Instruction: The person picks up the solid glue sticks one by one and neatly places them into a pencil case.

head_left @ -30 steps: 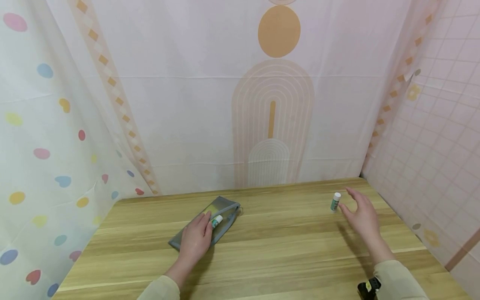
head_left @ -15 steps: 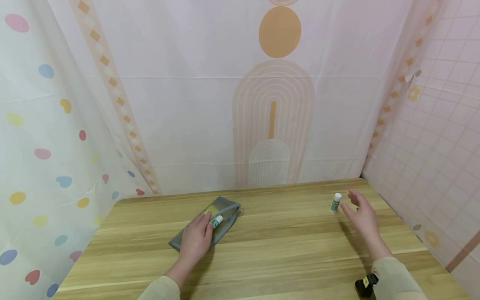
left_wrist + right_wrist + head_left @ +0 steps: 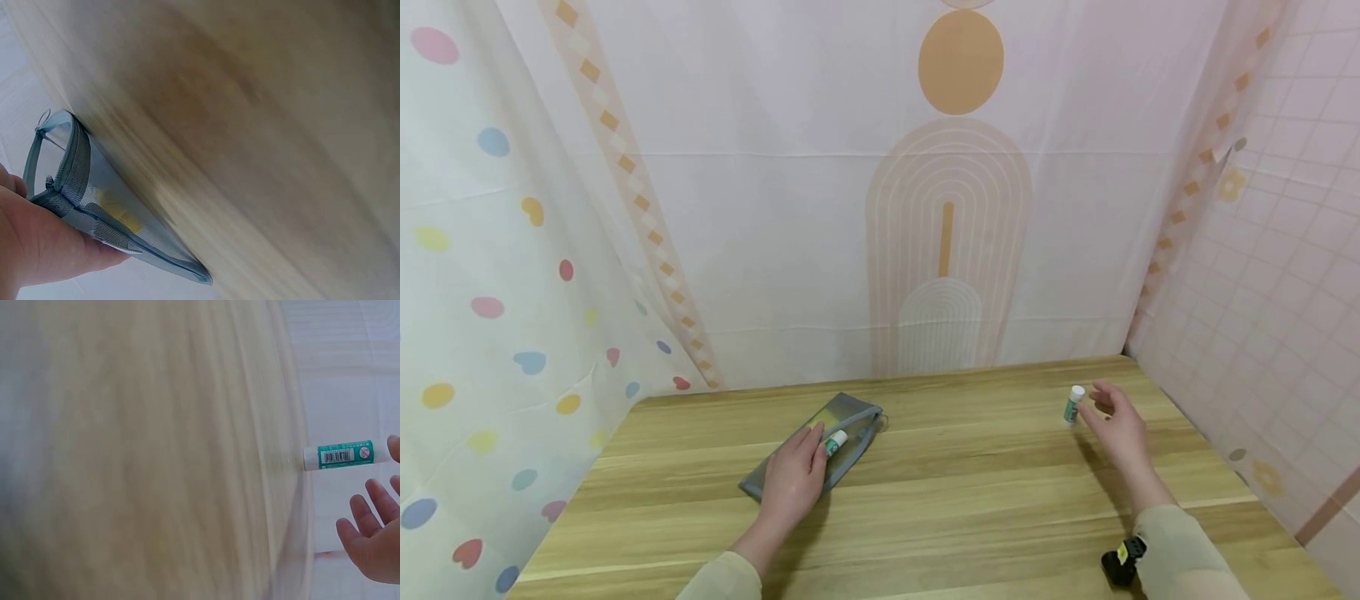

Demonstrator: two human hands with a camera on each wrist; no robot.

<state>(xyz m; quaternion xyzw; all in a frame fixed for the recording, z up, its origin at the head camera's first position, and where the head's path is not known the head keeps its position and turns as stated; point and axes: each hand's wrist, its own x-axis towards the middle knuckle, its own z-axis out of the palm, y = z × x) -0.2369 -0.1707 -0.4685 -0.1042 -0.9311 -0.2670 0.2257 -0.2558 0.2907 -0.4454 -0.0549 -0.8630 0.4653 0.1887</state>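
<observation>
In the head view my left hand [image 3: 793, 475] lies over a grey mesh zip pouch [image 3: 848, 407], fingers along its top. The left wrist view shows the thumb against the side of the pouch [image 3: 119, 181], holding it. Beside those fingers, at the pouch's unzipped mouth, lies a glue stick [image 3: 835, 442] with a white cap. Another green and white glue stick [image 3: 1073, 406] stands upright on the table at the right. My right hand [image 3: 1120, 429] is beside it, thumb near the cap and the other fingers loosely curved. In the right wrist view those fingers are apart from the glue stick [image 3: 344, 454].
The wooden table [image 3: 970, 492] reaches back to a patterned curtain [image 3: 790, 250]. A dotted curtain [image 3: 497, 333] hangs at the left and a checked one [image 3: 1285, 292] at the right. A black wrist camera [image 3: 1122, 562] sits at the right sleeve. Something yellow [image 3: 119, 209] shows through the mesh.
My right hand has shifted slightly down and left, and its thumb and fingers have drawn closer together by the standing glue stick. My left hand and the pouch stay in place.
</observation>
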